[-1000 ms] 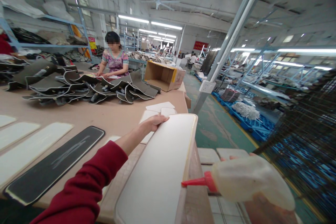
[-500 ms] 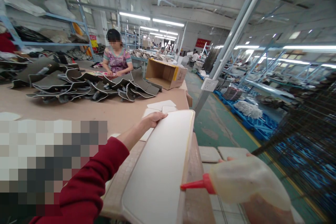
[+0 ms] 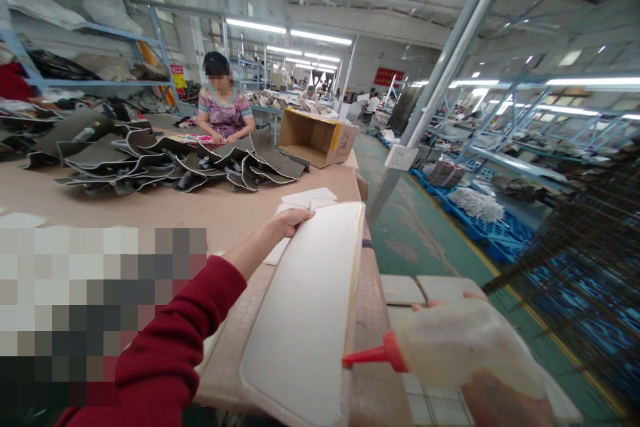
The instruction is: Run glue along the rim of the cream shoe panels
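Note:
A long white panel [image 3: 305, 307] with rounded corners lies tilted over the table's corner. My left hand [image 3: 294, 219] pinches its far left corner, thumb on top. In my right hand [image 3: 493, 393] is a translucent squeeze bottle [image 3: 450, 340] with a red nozzle, held on its side. The nozzle tip touches the panel's right edge, near the close end. A yellowish, shiny line runs along that edge beyond the tip. Most of my right hand's fingers are hidden behind the bottle.
Smaller pale panels [image 3: 403, 290] lie at the right, below the table [image 3: 330, 183]. Dark folded pieces [image 3: 175, 160] are heaped across the table, near an open cardboard box [image 3: 315, 137]. A co-worker [image 3: 225, 107] sits behind them. A metal post [image 3: 400, 167] with a socket stands right.
The nozzle tip has moved slightly nearer to me along the panel's right edge. The panel's far end and my left hand have shifted a little to the left.

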`<action>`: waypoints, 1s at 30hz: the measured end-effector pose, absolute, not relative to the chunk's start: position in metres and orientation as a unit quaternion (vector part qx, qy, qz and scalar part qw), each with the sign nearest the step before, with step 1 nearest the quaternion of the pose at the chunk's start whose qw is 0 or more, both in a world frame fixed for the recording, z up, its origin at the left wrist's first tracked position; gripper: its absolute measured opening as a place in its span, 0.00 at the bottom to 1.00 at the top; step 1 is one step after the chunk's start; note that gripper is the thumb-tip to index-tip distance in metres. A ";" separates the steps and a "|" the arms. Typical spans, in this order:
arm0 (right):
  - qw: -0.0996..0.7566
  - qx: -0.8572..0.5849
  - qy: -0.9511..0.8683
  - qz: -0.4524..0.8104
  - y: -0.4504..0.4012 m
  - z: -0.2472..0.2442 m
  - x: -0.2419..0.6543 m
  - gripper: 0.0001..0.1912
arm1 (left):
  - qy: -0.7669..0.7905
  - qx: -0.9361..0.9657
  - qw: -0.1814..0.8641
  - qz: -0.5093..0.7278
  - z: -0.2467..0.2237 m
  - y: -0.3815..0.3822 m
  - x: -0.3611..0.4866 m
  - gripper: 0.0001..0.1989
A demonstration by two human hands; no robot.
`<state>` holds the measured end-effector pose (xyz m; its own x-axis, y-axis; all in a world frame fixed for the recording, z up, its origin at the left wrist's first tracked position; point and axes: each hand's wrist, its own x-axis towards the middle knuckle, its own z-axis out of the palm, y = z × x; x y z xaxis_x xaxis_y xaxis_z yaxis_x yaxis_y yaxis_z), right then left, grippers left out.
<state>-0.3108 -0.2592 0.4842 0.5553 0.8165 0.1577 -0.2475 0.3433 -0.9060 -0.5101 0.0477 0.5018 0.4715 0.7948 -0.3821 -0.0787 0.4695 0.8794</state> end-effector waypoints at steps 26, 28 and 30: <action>0.734 -0.488 -0.289 0.373 -0.263 0.477 -0.310 0.44 | 0.450 0.399 0.727 0.331 0.500 0.062 -0.530 0.09; 0.737 -0.490 -0.285 0.369 -0.263 0.477 -0.310 0.44 | 0.450 0.392 0.729 0.334 0.499 0.063 -0.532 0.10; 0.740 -0.491 -0.282 0.364 -0.263 0.476 -0.311 0.44 | 0.451 0.385 0.731 0.338 0.498 0.065 -0.536 0.11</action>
